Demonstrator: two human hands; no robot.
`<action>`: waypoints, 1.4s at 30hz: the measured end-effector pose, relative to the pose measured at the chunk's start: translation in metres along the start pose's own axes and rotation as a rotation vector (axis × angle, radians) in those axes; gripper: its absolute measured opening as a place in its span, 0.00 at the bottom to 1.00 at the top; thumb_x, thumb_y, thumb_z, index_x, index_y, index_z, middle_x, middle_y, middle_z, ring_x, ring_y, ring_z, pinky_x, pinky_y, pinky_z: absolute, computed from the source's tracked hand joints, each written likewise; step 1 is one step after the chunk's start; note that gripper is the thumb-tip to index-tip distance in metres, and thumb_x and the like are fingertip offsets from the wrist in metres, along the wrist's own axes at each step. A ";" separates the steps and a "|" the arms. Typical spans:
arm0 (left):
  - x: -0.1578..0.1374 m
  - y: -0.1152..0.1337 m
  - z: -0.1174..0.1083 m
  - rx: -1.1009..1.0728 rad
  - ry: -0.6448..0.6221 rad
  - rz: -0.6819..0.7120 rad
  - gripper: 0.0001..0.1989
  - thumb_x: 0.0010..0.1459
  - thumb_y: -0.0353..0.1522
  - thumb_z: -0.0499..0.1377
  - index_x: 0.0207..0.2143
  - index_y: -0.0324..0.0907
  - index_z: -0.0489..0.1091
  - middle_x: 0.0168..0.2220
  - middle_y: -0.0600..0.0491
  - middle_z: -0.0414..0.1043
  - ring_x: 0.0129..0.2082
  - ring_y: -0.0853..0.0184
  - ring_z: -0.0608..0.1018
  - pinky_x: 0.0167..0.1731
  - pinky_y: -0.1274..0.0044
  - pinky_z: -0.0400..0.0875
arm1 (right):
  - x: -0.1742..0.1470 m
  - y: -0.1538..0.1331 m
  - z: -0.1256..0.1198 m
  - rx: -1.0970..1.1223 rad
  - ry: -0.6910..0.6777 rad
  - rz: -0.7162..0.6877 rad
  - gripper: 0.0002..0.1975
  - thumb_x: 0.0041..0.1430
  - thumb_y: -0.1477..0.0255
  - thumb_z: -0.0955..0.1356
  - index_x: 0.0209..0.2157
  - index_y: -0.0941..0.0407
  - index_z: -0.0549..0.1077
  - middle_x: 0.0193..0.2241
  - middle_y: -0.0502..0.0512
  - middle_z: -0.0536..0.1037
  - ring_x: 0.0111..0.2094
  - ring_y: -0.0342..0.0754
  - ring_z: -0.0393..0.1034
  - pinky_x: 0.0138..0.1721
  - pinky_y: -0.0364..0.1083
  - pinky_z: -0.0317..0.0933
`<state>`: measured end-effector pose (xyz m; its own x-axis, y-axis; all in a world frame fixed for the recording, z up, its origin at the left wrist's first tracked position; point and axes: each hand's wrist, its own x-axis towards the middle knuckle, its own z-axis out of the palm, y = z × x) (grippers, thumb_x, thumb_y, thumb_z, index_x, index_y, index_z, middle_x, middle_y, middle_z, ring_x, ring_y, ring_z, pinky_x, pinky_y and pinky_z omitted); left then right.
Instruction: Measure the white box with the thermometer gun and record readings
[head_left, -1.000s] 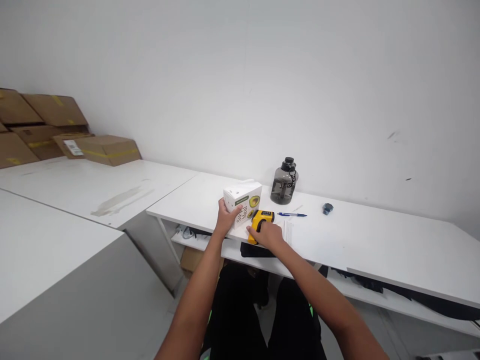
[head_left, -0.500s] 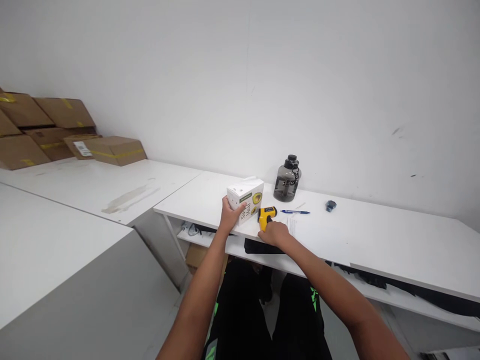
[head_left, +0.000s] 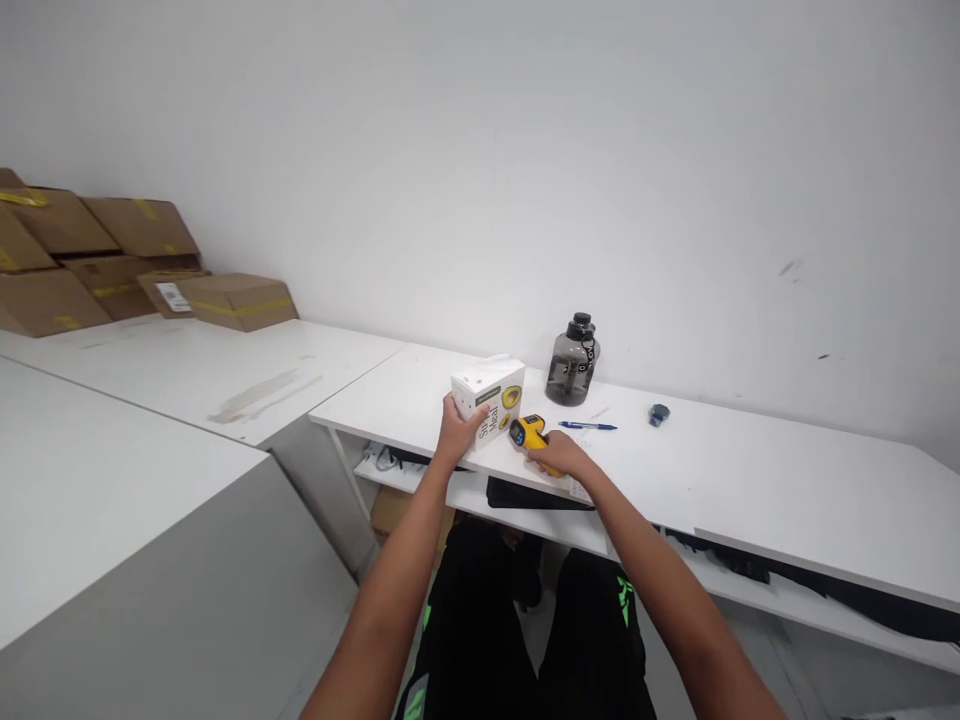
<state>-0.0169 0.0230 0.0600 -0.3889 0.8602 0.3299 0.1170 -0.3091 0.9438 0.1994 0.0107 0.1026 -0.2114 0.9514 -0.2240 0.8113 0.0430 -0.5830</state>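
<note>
My left hand (head_left: 459,430) grips the near left side of a white box (head_left: 489,388) with avocado pictures and the word "Meal" on its front; the box stands upright on the white table. Closed round the handle of a yellow infrared thermometer (head_left: 529,432) is my right hand (head_left: 561,454). The thermometer is tilted, its small lit screen facing left toward me, just right of the box. A blue pen (head_left: 588,426) lies behind my right hand, and a paper sheet with print (head_left: 579,490) is partly hidden under that hand.
A large dark translucent water bottle (head_left: 573,362) stands behind the pen, near the wall. A small dark blue object (head_left: 659,414) lies further right. Cardboard boxes (head_left: 238,300) are piled on the left table. Under the tabletop runs a shelf (head_left: 465,492) holding black items and cables.
My right hand has turned the thermometer from roughly upright to a slant, so its screen now faces left. My left hand keeps its hold on the box. The view has shifted slightly.
</note>
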 end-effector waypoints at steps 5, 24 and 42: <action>-0.026 0.011 -0.008 -0.054 0.028 0.013 0.28 0.45 0.44 0.66 0.46 0.42 0.62 0.46 0.47 0.72 0.47 0.58 0.76 0.44 0.67 0.73 | -0.060 0.034 -0.008 0.346 -0.006 -0.279 0.30 0.57 0.66 0.67 0.60 0.57 0.63 0.44 0.59 0.78 0.34 0.49 0.75 0.35 0.47 0.69; -0.166 0.112 -0.012 -0.495 -0.178 -0.177 0.34 0.45 0.47 0.66 0.53 0.42 0.66 0.38 0.47 0.78 0.36 0.55 0.81 0.33 0.69 0.77 | -0.225 0.082 -0.027 0.234 -0.019 -0.698 0.37 0.54 0.56 0.70 0.62 0.55 0.64 0.40 0.59 0.80 0.35 0.51 0.75 0.32 0.42 0.69; -0.177 0.127 -0.013 -0.440 -0.193 -0.137 0.37 0.42 0.50 0.67 0.53 0.45 0.66 0.40 0.48 0.78 0.38 0.54 0.81 0.33 0.68 0.77 | -0.227 0.072 -0.027 0.248 0.026 -0.743 0.37 0.53 0.57 0.71 0.63 0.52 0.63 0.36 0.56 0.82 0.33 0.52 0.77 0.28 0.42 0.70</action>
<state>0.0553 -0.1736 0.1214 -0.1928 0.9513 0.2405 -0.3362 -0.2944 0.8946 0.3203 -0.1944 0.1322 -0.6361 0.7065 0.3100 0.3157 0.6050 -0.7310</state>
